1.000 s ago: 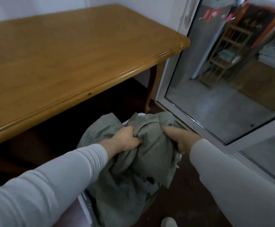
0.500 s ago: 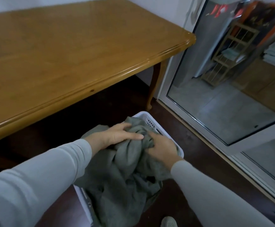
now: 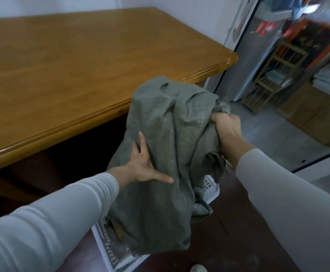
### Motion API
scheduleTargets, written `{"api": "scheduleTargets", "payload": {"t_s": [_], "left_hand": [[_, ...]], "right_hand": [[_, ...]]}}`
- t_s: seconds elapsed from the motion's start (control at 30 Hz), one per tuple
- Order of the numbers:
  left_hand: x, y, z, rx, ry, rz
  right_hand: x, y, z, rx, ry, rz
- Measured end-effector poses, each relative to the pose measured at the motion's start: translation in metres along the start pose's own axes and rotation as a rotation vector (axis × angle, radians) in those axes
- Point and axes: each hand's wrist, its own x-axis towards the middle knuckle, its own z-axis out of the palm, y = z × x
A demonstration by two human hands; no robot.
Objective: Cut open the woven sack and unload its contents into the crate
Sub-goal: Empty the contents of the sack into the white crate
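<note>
A grey-green woven sack (image 3: 166, 134) hangs crumpled in the air over a white slotted crate (image 3: 109, 250) on the dark floor. My right hand (image 3: 226, 130) is clenched on a bunched fold at the sack's upper right. My left hand (image 3: 143, 163) lies flat on the sack's left side, fingers spread apart and pressing against the fabric. The sack's lower end droops into the crate and hides most of it. What is inside the sack or the crate cannot be seen.
A large wooden table (image 3: 65, 71) stands at the left and behind, its edge just beyond the sack. A glass sliding door (image 3: 278, 134) runs along the right, with a wooden shelf rack (image 3: 272, 75) behind it. A shoe tip (image 3: 198, 268) shows at the bottom.
The sack has been lifted from down in the crate to about table-edge height. My right hand moved up and right with a bunched fold; my left hand opened flat against the fabric.
</note>
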Motion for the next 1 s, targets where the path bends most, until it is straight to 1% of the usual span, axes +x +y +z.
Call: {"api": "scheduleTargets", "payload": {"t_s": [0.1, 0.13, 0.2, 0.23, 0.27, 0.3, 0.33, 0.37, 0.4, 0.5, 0.53, 0.57, 0.67, 0.7, 0.8, 0.9, 1.0], "left_hand": [[0.006, 0.016, 0.003, -0.22, 0.22, 0.121], [0.008, 0.018, 0.003, -0.241, 0.303, 0.142], [0.012, 0.015, 0.002, -0.148, 0.439, 0.149], [0.016, 0.01, 0.003, -0.061, 0.424, 0.127], [0.019, 0.006, 0.005, 0.057, 0.326, 0.08], [0.023, 0.0, 0.008, 0.178, 0.189, 0.03], [0.027, -0.01, 0.012, 0.28, 0.078, -0.014], [0.031, -0.02, 0.016, 0.342, 0.019, -0.048], [0.035, -0.033, 0.02, 0.36, 0.017, -0.068], [0.046, -0.068, 0.031, 0.427, 0.23, -0.168], [0.05, -0.077, 0.037, 0.432, 0.231, -0.181], [0.054, -0.087, 0.045, 0.434, 0.17, -0.164], [0.066, -0.116, 0.076, 0.494, -0.073, -0.093], [0.071, -0.126, 0.084, 0.488, -0.115, -0.097], [0.098, -0.156, 0.105, 0.445, -0.162, -0.132], [0.118, -0.168, 0.11, 0.5, -0.116, -0.12], [0.152, -0.173, 0.11, 0.514, 0.035, -0.043]], "right_hand": [[-0.004, -0.024, 0.005, -0.005, -0.062, -0.033], [-0.003, -0.029, 0.003, -0.024, -0.073, -0.026], [0.002, -0.027, -0.004, -0.108, -0.1, 0.016], [0.006, -0.018, -0.009, -0.152, -0.103, 0.063], [0.009, -0.004, -0.014, -0.192, -0.089, 0.124], [0.015, 0.018, -0.02, -0.226, -0.069, 0.165], [0.019, 0.041, -0.024, -0.249, -0.05, 0.178], [0.023, 0.067, -0.027, -0.278, -0.037, 0.166], [0.027, 0.092, -0.028, -0.301, -0.022, 0.154], [0.042, 0.16, -0.027, -0.305, 0.075, 0.19], [0.046, 0.179, -0.027, -0.339, 0.099, 0.195], [0.051, 0.195, -0.025, -0.415, 0.095, 0.191], [0.061, 0.24, -0.019, -0.705, -0.05, 0.144], [0.063, 0.251, -0.015, -0.784, -0.107, 0.137], [0.072, 0.286, 0.003, -0.97, -0.252, 0.088], [0.079, 0.301, 0.014, -1.081, -0.336, 0.084], [0.099, 0.324, 0.03, -1.198, -0.359, 0.066]]}}
